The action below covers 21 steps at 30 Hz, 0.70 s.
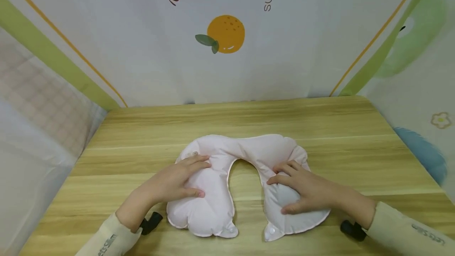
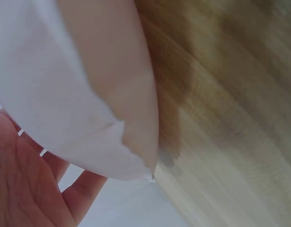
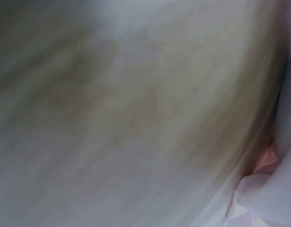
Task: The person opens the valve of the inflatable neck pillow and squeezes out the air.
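Note:
A pale pink U-shaped neck pillow (image 1: 250, 145), puffed up and creased, lies on the wooden table with its opening toward the person. My left hand (image 1: 179, 181) rests on its left lobe, fingers spread across the fabric. On the right lobe lies my right hand (image 1: 305, 189), its fingers slightly bent and apart. A small valve (image 1: 194, 153) sits by the left fingertips. Snap tabs show at both ends, one snap (image 1: 271, 231) on the right tab. In the left wrist view the pillow (image 2: 50, 94) bulges above the table, with the left hand (image 2: 31, 184) beside it. The right wrist view is blurred.
The wooden table (image 1: 160, 125) reaches back to a white curtain (image 1: 149, 58) printed with oranges. Printed cloth also hangs at both sides. Black wrist mounts (image 1: 151, 223) stick out beneath the sleeves near the table's surface.

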Motion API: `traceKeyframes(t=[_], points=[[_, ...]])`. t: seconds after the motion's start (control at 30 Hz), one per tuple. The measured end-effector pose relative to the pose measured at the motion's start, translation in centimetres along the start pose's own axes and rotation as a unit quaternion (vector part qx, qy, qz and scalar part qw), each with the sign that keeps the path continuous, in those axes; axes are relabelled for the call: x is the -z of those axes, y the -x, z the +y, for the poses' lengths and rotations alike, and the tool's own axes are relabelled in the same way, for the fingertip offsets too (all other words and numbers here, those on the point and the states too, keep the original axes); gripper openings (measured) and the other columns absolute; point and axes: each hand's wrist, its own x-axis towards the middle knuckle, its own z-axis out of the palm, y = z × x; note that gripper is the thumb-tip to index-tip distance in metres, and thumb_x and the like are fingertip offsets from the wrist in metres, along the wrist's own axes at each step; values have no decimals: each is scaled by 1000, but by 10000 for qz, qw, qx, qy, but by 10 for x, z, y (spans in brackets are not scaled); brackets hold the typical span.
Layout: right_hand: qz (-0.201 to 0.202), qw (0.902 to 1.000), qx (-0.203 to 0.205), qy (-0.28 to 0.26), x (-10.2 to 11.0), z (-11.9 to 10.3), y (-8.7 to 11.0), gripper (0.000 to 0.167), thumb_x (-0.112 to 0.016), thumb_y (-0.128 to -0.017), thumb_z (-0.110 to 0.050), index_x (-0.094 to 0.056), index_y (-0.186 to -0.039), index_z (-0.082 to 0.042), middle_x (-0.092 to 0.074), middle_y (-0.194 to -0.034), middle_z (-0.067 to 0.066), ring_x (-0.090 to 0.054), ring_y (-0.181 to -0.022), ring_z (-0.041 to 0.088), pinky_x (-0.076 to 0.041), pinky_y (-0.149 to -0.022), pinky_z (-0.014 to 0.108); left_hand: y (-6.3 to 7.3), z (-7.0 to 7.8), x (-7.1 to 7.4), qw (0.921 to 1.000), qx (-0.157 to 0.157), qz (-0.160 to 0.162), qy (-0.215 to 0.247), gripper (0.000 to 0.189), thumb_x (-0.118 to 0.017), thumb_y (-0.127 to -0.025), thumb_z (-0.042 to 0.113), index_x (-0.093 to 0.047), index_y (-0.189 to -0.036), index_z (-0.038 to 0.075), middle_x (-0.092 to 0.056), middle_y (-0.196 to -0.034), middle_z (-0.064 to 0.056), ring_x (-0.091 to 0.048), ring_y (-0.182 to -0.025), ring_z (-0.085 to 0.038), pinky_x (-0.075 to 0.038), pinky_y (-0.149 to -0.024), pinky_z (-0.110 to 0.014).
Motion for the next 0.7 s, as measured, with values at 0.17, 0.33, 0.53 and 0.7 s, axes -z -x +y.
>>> traceKeyframes(t=[0.17, 0.33, 0.53, 0.7], points=[[32, 10000, 31, 35, 0, -1, 0, 62, -73, -79, -61, -56, -132, -35, -46, -138, -5, -39, -128, 19, -46, -98, 50, 1, 0, 0, 10000, -40, 9, 14, 74, -75, -84, 45, -51, -144, 10, -42, -157, -11, -33, -147, -41, -31, -117, -58], [124, 9998, 119, 114, -3, 1, 0, 63, -75, -77, -60, -57, -132, -36, -47, -138, -6, -39, -127, 19, -46, -98, 49, 1, 1, 0, 10000, -7, -24, 38, 73, -75, -84, 45, -51, -144, 10, -42, -157, -11, -32, -147, -41, -31, -117, -59], [146, 9998, 154, 20, -4, 2, 0, 63, -75, -78, -59, -56, -132, -36, -46, -138, -5, -38, -127, 19, -45, -98, 50, 1, 1, -2, 9999, 10, -47, 89, 73, -75, -84, 44, -51, -144, 10, -41, -157, -11, -32, -147, -41, -31, -117, -59], [193, 9996, 137, -155, -4, 1, -1, 63, -78, -76, -57, -58, -132, -34, -46, -138, -4, -37, -127, 19, -43, -98, 50, 0, 1, -2, 9999, 7, -51, 89, 72, -75, -85, 44, -50, -144, 11, -41, -157, -11, -32, -148, -40, -31, -117, -59]])
